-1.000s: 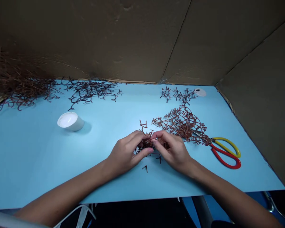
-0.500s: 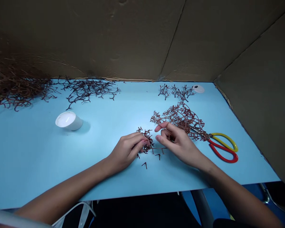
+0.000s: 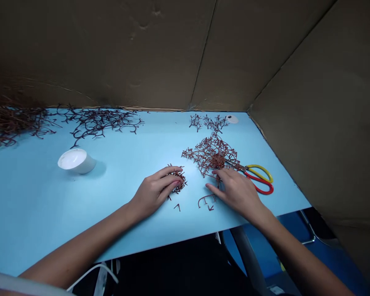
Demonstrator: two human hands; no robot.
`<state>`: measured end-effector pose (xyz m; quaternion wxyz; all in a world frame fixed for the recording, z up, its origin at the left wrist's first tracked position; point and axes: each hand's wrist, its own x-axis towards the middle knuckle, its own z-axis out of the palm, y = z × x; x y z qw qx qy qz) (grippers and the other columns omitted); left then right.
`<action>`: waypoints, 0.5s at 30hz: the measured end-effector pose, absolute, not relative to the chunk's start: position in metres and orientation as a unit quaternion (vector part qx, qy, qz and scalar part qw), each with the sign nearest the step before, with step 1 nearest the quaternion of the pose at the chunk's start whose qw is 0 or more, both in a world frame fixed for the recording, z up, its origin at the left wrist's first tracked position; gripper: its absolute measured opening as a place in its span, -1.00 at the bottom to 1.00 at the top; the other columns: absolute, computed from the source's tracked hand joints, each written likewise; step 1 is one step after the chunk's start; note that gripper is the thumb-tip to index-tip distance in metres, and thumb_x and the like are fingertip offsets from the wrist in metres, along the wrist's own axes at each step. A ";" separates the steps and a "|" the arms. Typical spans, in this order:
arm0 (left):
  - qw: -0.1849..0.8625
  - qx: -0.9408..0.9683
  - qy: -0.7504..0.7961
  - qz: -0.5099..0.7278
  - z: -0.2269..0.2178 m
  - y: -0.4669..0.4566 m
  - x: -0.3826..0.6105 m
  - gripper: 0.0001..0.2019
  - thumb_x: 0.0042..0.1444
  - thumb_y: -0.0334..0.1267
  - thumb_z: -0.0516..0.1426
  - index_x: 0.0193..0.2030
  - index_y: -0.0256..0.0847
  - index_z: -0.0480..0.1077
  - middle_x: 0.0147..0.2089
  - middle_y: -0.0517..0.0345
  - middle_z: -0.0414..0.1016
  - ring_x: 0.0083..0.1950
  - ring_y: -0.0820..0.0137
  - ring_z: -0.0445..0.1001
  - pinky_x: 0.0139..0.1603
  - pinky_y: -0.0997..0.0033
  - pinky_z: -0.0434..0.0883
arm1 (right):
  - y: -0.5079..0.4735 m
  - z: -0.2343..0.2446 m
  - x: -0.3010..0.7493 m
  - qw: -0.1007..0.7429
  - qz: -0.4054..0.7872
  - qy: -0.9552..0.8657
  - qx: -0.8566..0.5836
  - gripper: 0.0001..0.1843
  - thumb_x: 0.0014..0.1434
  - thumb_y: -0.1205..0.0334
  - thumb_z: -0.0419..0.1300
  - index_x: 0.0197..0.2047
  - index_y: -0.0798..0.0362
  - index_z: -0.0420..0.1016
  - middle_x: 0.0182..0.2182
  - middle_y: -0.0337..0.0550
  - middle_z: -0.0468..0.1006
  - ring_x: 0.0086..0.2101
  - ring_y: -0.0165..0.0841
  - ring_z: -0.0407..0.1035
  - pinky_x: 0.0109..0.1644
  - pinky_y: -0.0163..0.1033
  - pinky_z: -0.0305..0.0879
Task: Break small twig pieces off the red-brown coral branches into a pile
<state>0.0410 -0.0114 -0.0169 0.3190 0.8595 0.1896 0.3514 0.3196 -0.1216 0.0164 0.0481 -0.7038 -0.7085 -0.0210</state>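
My left hand (image 3: 154,191) rests on the blue table (image 3: 37,197) with its fingers closed on a small bundle of brown branch pieces (image 3: 178,179). My right hand (image 3: 236,191) lies flat beside it, fingers stretched out, fingertips at the near edge of a large brown branched plastic sprue (image 3: 212,154). A small comb-shaped brown offcut (image 3: 206,200) lies just below the right fingertips, and tiny brown offcuts (image 3: 176,206) lie between the two hands.
Red and yellow scissors (image 3: 259,179) lie right of the sprue. A white cup (image 3: 75,160) lies on its side at the left. More brown sprues (image 3: 95,121) and a tangled pile (image 3: 6,121) sit at the back left, small sprigs (image 3: 208,122) at the back. Cardboard walls (image 3: 172,53) enclose the table.
My right hand has let go of the bundle and moved right, opening flat by the large sprue. My left hand keeps the bundle. The view has shifted right.
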 end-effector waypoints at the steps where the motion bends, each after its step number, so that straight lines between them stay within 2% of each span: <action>1: 0.315 0.860 0.189 0.354 -0.016 -0.011 0.041 -0.75 0.53 -0.31 0.06 0.00 -0.19 0.61 0.17 -0.09 0.60 0.11 0.31 0.64 0.12 0.25 0.60 | -0.124 0.014 0.319 0.052 -0.060 -0.713 -0.697 -0.59 0.38 -0.08 0.29 0.03 0.11 0.60 -0.09 0.12 0.71 -0.08 0.02 0.54 -0.10 -0.03 0.34; 3: 0.310 0.858 0.189 0.363 -0.014 -0.010 0.041 -0.75 0.53 -0.30 0.08 -0.01 -0.19 0.62 0.10 -0.07 0.60 0.05 0.32 0.64 0.04 0.29 0.61 | -0.130 0.011 0.318 0.074 -0.103 -0.716 -0.687 -0.57 0.43 -0.10 0.24 0.07 0.11 0.60 -0.08 0.11 0.71 -0.02 0.06 0.52 0.04 0.07 0.34; 5: 0.311 0.854 0.189 0.372 -0.014 -0.009 0.040 -0.76 0.51 -0.29 0.10 -0.02 -0.19 0.63 0.04 -0.06 0.61 0.00 0.34 0.64 0.02 0.31 0.62 | -0.135 0.011 0.318 0.115 -0.123 -0.708 -0.686 -0.60 0.48 -0.07 0.19 0.07 0.10 0.61 -0.05 0.11 0.70 0.01 0.04 0.52 0.09 0.09 0.34; 10: 0.296 0.870 0.167 0.358 -0.018 -0.008 0.037 -0.77 0.52 -0.28 0.09 0.02 -0.17 0.62 -0.07 0.02 0.71 -0.07 0.34 0.68 0.00 0.29 0.64 | -0.141 0.013 0.315 0.206 -0.152 -0.678 -0.689 -0.66 0.51 0.04 0.16 0.04 0.10 0.63 -0.04 0.13 0.70 -0.04 -0.03 0.57 0.07 0.07 0.44; 15: 0.187 0.898 0.118 0.380 -0.017 -0.005 0.036 -0.79 0.51 -0.34 0.11 0.12 -0.18 0.57 -0.08 0.05 0.73 -0.16 0.33 0.64 -0.13 0.27 0.60 | -0.146 0.019 0.315 0.306 -0.152 -0.675 -0.654 -0.81 0.47 0.16 0.23 0.02 -0.01 0.65 -0.09 0.00 0.73 -0.08 -0.12 0.63 0.08 0.03 0.54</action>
